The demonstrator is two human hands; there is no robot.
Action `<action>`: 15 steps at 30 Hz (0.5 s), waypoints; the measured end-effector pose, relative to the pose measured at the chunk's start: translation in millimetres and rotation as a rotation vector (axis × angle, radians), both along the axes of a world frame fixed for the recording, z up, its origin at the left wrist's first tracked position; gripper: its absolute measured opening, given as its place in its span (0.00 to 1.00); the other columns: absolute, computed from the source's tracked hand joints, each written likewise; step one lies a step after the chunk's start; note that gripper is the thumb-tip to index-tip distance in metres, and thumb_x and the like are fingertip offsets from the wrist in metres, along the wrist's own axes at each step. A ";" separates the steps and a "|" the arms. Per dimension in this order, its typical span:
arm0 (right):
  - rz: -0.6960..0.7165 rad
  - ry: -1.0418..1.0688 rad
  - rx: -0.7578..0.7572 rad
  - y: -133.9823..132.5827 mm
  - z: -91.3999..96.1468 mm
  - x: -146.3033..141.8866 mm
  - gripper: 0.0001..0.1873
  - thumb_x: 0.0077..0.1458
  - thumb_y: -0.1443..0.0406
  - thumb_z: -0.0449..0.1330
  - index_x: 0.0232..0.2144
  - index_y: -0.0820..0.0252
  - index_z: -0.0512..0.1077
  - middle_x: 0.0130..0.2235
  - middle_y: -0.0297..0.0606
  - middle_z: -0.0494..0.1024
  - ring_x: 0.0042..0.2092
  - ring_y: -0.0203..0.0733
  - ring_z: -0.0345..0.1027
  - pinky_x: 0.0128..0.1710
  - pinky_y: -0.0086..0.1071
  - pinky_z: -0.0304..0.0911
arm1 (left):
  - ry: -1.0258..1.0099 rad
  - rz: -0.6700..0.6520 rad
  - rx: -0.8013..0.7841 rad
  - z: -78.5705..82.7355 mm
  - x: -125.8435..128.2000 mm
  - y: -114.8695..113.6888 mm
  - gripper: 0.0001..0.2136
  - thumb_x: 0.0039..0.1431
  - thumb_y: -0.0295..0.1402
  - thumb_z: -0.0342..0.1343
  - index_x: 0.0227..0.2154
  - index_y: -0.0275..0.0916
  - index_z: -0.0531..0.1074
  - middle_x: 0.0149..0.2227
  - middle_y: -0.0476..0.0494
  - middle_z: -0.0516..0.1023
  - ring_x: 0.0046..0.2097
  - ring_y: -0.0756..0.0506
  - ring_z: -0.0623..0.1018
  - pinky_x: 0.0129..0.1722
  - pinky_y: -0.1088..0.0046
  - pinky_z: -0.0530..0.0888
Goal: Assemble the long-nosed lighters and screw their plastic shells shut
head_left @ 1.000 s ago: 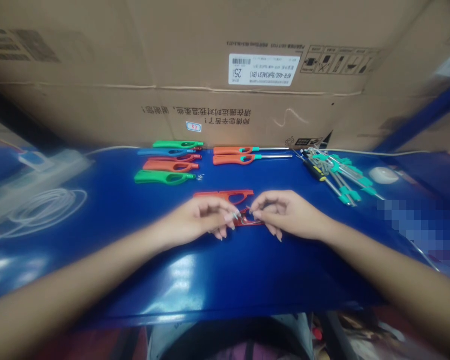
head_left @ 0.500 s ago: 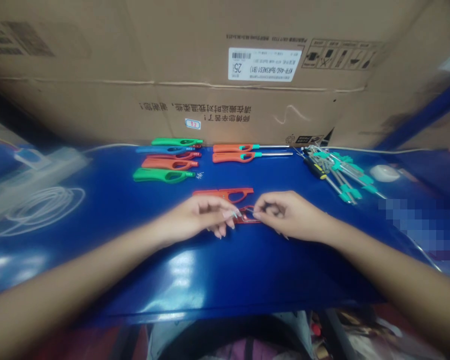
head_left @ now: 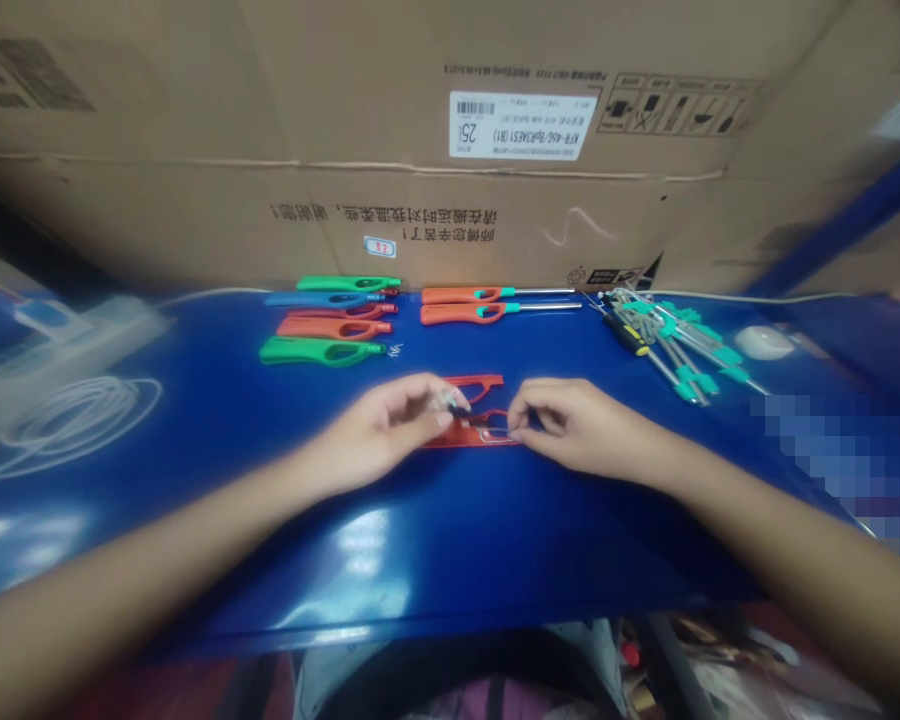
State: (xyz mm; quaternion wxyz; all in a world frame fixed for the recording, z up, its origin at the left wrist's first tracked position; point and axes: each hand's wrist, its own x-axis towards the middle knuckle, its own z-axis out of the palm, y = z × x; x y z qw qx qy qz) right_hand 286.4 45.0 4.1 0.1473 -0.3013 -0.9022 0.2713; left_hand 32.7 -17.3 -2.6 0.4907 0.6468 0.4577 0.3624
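at the middle of the blue table [head_left: 450, 540], the left hand [head_left: 394, 428] has thumb and fingertips closed tight on a small dark part [head_left: 456, 408], held just over the red lighter shell [head_left: 469, 436] that lies flat on the surface between both hands. the right hand [head_left: 574, 425] comes in from the other side, thumb and forefinger pinched on a thin pale wire [head_left: 499, 430] at the shell's right end; blur hides how the wire sits in it. a second red shell half [head_left: 484, 382] lies just behind the first. farther back, five lighter handles [head_left: 330, 322] in green, blue, red and orange lie in a stack of rows, with a few tiny loose bits [head_left: 395, 350] beside the nearest green one. two orange lighters [head_left: 495, 302] with teal triggers and metal tubes lie to their right, then a heap of teal-tipped metal rods [head_left: 682, 345] with a yellow-and-black screwdriver [head_left: 624, 335]. a white coiled cable [head_left: 75, 415] rests far left, and a cardboard box [head_left: 195, 150] stands along the back.
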 end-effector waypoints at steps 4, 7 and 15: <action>0.000 -0.024 0.011 -1.1 -1.7 -2.0 0.02 0.56 0.71 0.61 0.32 0.61 0.73 0.29 0.30 0.70 0.26 0.30 0.59 0.29 0.26 0.55 | 0.390 0.018 0.336 -3.7 2.5 -3.2 0.09 0.64 0.36 0.58 0.42 0.37 0.74 0.36 0.47 0.75 0.34 0.49 0.73 0.34 0.73 0.69; 0.016 -0.013 0.051 -3.5 -2.6 -4.5 0.02 0.57 0.71 0.61 0.32 0.61 0.72 0.29 0.30 0.70 0.26 0.30 0.58 0.29 0.26 0.55 | 0.548 -0.058 0.476 -8.4 3.9 -4.1 0.08 0.65 0.34 0.56 0.44 0.38 0.74 0.40 0.45 0.75 0.39 0.47 0.74 0.39 0.71 0.71; -0.134 0.016 -0.105 5.6 12.9 7.7 0.07 0.60 0.63 0.59 0.36 0.61 0.75 0.26 0.30 0.69 0.25 0.31 0.57 0.27 0.27 0.54 | 0.535 -0.267 0.626 -19.5 0.4 -2.6 0.08 0.69 0.28 0.51 0.47 0.38 0.73 0.46 0.42 0.76 0.47 0.46 0.76 0.48 0.70 0.73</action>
